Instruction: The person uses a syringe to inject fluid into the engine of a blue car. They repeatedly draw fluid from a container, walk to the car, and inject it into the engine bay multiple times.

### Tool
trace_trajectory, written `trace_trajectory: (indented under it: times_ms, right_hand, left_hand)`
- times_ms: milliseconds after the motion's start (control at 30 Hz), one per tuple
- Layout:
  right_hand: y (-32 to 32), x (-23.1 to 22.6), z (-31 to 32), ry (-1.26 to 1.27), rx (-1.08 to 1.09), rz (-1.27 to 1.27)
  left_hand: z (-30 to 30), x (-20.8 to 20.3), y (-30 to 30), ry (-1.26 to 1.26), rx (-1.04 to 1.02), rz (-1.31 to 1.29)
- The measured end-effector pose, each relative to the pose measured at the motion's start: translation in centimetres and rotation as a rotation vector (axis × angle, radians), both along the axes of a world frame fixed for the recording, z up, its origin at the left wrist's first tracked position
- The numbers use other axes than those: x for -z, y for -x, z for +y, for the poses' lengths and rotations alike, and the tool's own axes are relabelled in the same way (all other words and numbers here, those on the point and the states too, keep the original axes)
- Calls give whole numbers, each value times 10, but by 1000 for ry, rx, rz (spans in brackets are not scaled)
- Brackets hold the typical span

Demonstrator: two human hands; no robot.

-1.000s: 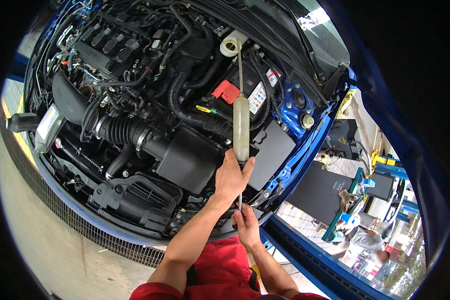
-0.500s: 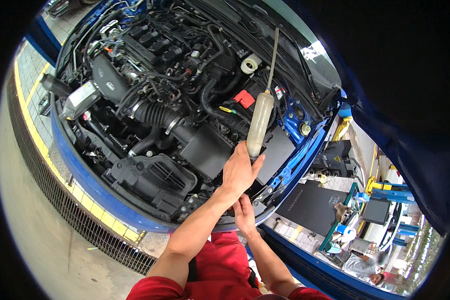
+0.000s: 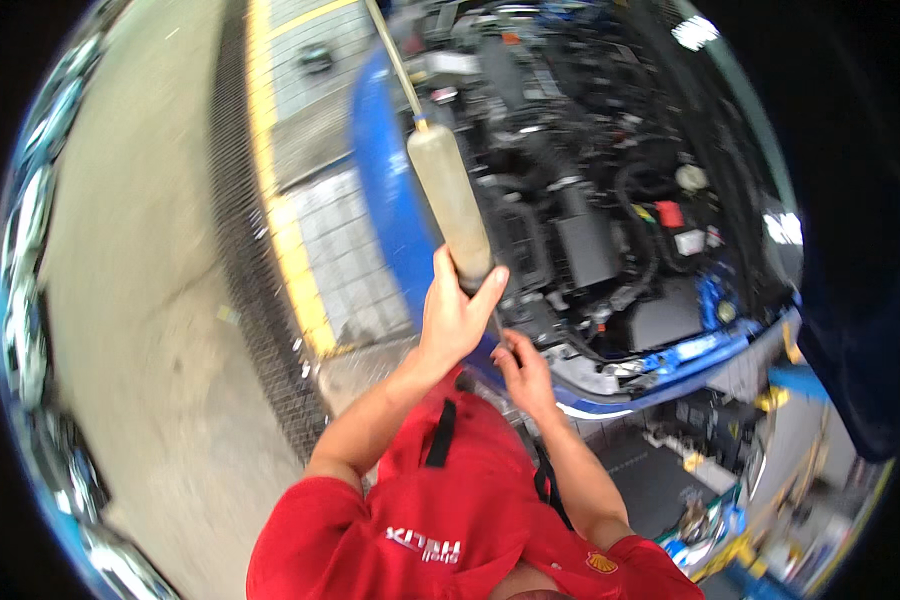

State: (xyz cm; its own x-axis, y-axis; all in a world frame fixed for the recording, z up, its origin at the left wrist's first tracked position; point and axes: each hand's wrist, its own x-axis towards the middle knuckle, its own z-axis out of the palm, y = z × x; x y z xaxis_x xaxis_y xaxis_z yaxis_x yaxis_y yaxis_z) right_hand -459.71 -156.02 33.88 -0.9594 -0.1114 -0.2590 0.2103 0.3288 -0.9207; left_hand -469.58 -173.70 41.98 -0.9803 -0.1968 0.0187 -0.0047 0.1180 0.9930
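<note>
A long suction syringe (image 3: pixel 448 195) with a cloudy, translucent barrel and a thin pale tube (image 3: pixel 398 68) slants up and to the left. My left hand (image 3: pixel 452 318) is wrapped round the dark lower end of its barrel. Below and to the right, my right hand (image 3: pixel 523 370) has its fingers closed on the thin plunger rod; the handle itself is hidden. Behind the syringe lies the engine bay (image 3: pixel 585 240) of a blue car, blurred by motion.
The blue front bumper (image 3: pixel 378 190) curves close behind the syringe. A raised hood (image 3: pixel 850 250) overhangs the right. Floor grating (image 3: pixel 245 220) and a yellow painted strip (image 3: pixel 295 265) run along the left. Workshop equipment (image 3: pixel 715 430) stands at the lower right.
My view has swung left, away from the engine bay. Both hands have carried the syringe along, from over the engine bay to beside the front bumper. Its tube now tilts left.
</note>
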Motion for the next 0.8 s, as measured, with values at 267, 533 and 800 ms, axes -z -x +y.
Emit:
trace_trajectory:
  times_ms: [267, 533, 800]
  right_hand:
    - [-101, -45, -97, 142, -583, -28]
    - [-190, -39, -184, 121, -926, -200]
    - [-206, -29, -299, -226, -1167, -137]
  left_hand:
    - [-170, 26, -202, -543, -448, -139]
    - [-237, 81, -365, -902, -923, -33]
    - [-319, 177, -427, -1242, -1064, -11]
